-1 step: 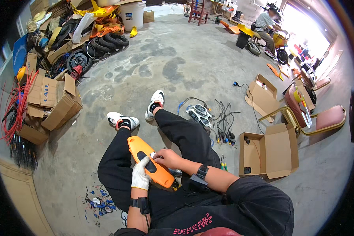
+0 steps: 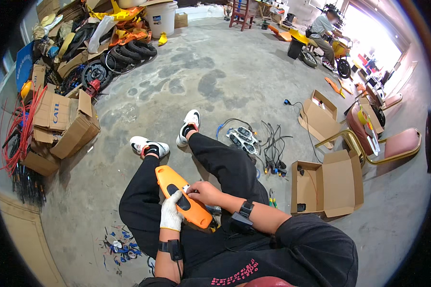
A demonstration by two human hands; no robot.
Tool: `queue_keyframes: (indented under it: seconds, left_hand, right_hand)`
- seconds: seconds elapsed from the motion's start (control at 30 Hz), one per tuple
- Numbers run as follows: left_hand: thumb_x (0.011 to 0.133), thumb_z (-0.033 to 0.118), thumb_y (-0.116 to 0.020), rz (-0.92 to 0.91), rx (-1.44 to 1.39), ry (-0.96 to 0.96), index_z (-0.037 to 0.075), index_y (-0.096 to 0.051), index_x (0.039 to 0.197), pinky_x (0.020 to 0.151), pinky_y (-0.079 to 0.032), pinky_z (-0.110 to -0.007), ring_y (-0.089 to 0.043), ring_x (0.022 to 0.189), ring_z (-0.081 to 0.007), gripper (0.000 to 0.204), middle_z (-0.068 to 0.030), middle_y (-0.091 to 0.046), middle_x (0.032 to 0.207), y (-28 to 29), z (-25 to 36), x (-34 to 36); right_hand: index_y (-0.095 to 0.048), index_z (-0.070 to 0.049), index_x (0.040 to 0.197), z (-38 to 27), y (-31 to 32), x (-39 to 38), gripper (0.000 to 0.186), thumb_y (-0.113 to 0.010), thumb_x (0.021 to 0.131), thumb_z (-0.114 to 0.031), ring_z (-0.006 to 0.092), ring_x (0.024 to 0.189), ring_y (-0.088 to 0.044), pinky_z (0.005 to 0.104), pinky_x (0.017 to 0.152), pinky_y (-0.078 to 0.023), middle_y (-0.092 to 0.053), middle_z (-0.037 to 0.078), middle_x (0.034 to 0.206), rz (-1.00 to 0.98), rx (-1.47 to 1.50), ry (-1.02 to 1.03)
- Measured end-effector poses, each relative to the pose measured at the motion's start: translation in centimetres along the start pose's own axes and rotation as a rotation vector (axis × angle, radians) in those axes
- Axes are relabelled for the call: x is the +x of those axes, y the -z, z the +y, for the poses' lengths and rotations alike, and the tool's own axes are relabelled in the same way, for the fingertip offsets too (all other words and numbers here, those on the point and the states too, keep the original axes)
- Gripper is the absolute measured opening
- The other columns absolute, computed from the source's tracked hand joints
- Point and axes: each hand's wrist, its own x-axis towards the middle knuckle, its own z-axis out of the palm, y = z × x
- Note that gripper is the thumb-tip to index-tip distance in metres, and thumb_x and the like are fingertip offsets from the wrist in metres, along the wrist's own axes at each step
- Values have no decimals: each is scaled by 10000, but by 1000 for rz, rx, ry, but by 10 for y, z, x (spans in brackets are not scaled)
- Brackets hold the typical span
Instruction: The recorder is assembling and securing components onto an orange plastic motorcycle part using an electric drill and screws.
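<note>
An elongated orange plastic housing (image 2: pixel 183 198) with a dark oval panel (image 2: pixel 182 203) lies slanted over my lap. My left hand (image 2: pixel 171 210), in a white knit glove, grips it from the left with the thumb across the dark panel. At the housing's right edge, my bare right hand (image 2: pixel 204 193) is closed in a pinch beside a small white piece (image 2: pixel 186 188). What the pinching fingertips hold is too small to make out. A dark connector end (image 2: pixel 214 224) shows at the housing's lower end, close to my body.
White lamp-like units (image 2: pixel 243 139) and black cables (image 2: pixel 274 150) lie right of my feet. Green-handled pliers (image 2: pixel 272 198) are by my right thigh, near an open cardboard box (image 2: pixel 307 189). Blue scraps (image 2: pixel 124 249) litter the left floor. Far right, a person (image 2: pixel 322 31) sits at a yellow vehicle.
</note>
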Motion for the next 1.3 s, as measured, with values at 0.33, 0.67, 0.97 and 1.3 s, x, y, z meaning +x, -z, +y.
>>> queue_keyframes:
  seconds: [0.33, 0.67, 0.97, 1.3]
  left_hand:
    - [878, 86, -655, 40, 9, 4, 22, -592, 1159, 773, -585, -496, -693, 845, -339, 294, -163, -686, 1013, -1, 1, -2]
    - [870, 88, -668, 51, 11, -1, 38, -605, 1136, 768, -582, -508, -693, 849, -332, 278, -151, -689, 1009, -5, 1, -6]
    - [876, 97, -664, 52, 21, 9, 12, -597, 1151, 764, -582, -505, -690, 828, -338, 295, -158, -689, 1007, -4, 2, -5]
    - [882, 105, -655, 34, 17, 1, 11, -614, 1131, 766, -581, -489, -690, 821, -329, 269, -157, -693, 997, 0, -1, -1]
  right_hand:
    - [-723, -34, 1001, -8, 2, -2, 211, -701, 858, -188, 333, 918, -643, 402, 825, -505, -679, 172, 949, -15, -39, 11]
    - [-722, -38, 987, -2, 0, -2, 217, -702, 854, -208, 333, 913, -642, 401, 825, -505, -678, 167, 943, 9, -48, 60]
    - [-735, -64, 955, -4, 3, -2, 231, -708, 831, -257, 351, 913, -653, 424, 829, -514, -692, 169, 957, -1, -68, 52]
    - [-726, -48, 969, -4, 2, -1, 254, -712, 834, -261, 356, 900, -660, 435, 810, -517, -692, 180, 947, -15, -34, -17]
